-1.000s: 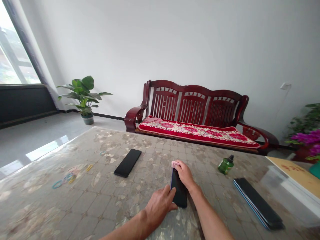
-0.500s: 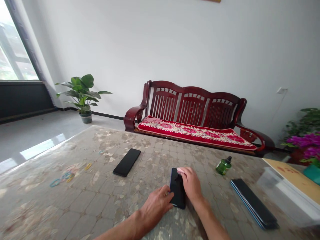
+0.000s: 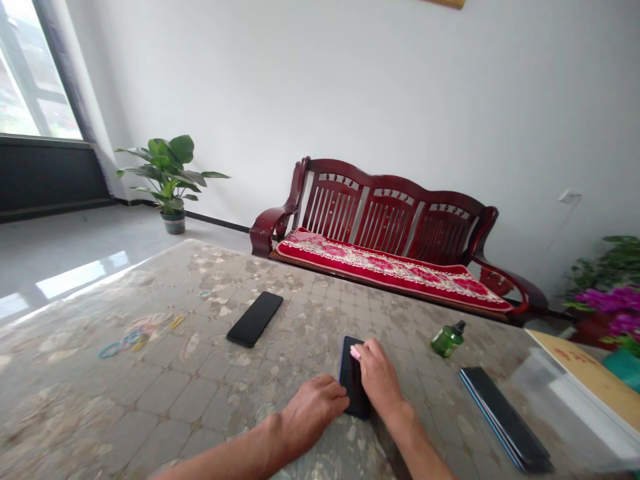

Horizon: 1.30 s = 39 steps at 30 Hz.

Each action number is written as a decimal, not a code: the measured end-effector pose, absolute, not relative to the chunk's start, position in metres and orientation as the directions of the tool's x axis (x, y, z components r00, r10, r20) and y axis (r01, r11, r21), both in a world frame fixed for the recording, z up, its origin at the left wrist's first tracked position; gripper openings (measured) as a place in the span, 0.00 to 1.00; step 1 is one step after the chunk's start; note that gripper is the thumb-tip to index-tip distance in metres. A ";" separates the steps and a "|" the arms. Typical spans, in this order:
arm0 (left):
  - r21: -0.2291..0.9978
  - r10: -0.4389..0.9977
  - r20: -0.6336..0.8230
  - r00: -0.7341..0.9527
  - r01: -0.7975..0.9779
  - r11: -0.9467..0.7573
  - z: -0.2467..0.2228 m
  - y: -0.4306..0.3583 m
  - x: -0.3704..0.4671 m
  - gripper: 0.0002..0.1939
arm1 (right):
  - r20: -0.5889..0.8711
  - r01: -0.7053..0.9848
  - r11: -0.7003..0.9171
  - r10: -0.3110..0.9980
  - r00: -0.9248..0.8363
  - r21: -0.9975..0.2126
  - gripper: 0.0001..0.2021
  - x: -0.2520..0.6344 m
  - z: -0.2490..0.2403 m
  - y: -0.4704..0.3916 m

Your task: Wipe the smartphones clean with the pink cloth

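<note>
**Pink piece and right hand shifted nearer along the phone**

On the desk, the phone is laid flat between the hands. Its near left edge is touched by the half-curled left hand; whether it is gripped cannot be told. By the right hand's closed fingertips, the pink piece is pinched over the screen's far half. Stacked phones are set right, another phone left. A green bottle is placed far right; rubber bands are scattered left.
</note>
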<state>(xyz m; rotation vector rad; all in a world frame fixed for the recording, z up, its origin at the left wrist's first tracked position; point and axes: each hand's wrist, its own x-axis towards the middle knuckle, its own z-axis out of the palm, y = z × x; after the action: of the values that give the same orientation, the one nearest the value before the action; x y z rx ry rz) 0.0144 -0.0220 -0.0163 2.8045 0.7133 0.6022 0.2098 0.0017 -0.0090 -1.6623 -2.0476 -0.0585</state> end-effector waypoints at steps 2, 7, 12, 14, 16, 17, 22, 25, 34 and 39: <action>0.283 0.490 0.338 0.803 0.410 -0.867 -0.015 -0.022 0.015 0.14 | 0.401 0.935 0.233 0.909 -0.112 -0.267 0.16 0.211 -0.008 0.016; 0.291 0.477 0.344 0.809 0.391 -0.873 -0.015 -0.024 0.015 0.12 | 0.363 0.937 0.253 0.919 -0.154 -0.241 0.16 0.213 -0.010 0.003; 0.261 0.448 0.348 0.823 0.374 -0.890 -0.020 -0.025 0.018 0.08 | 0.365 0.922 0.279 0.915 -0.171 -0.268 0.14 0.214 -0.016 -0.033; 0.261 0.448 0.357 0.820 0.373 -0.891 -0.021 -0.025 0.019 0.08 | 0.382 0.920 0.268 0.912 -0.147 -0.286 0.13 0.213 -0.015 -0.031; 0.256 0.453 0.361 0.815 0.380 -0.889 -0.020 -0.026 0.019 0.08 | 0.398 0.917 0.252 0.910 -0.116 -0.310 0.13 0.211 -0.010 -0.019; 0.251 0.454 0.361 0.815 0.384 -0.888 -0.019 -0.026 0.019 0.08 | 0.399 0.911 0.247 0.911 -0.102 -0.331 0.13 0.210 -0.007 -0.012; 0.264 0.456 0.352 0.817 0.380 -0.886 -0.018 -0.025 0.017 0.07 | 0.315 0.798 0.185 0.949 0.006 -0.573 0.15 0.215 0.004 0.007; 0.333 0.478 0.345 0.808 0.371 -0.867 -0.021 -0.024 0.016 0.07 | 0.161 0.637 0.059 0.982 0.103 -0.768 0.18 0.221 0.004 0.003; 0.809 0.909 0.311 0.278 0.424 -0.406 -0.021 -0.011 0.019 0.19 | -0.175 0.100 -0.179 0.983 0.048 -0.979 0.27 0.198 0.019 -0.020; 0.955 0.960 0.157 0.232 0.214 -0.208 -0.013 -0.005 0.025 0.19 | -0.285 -0.002 -0.285 0.958 -0.034 -0.958 0.29 0.187 0.018 -0.028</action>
<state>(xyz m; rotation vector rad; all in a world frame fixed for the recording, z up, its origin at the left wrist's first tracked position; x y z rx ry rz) 0.0248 -0.0051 -0.0133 1.6167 1.1207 1.0566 0.1869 -0.0281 0.0180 -1.3977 -1.0777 1.4488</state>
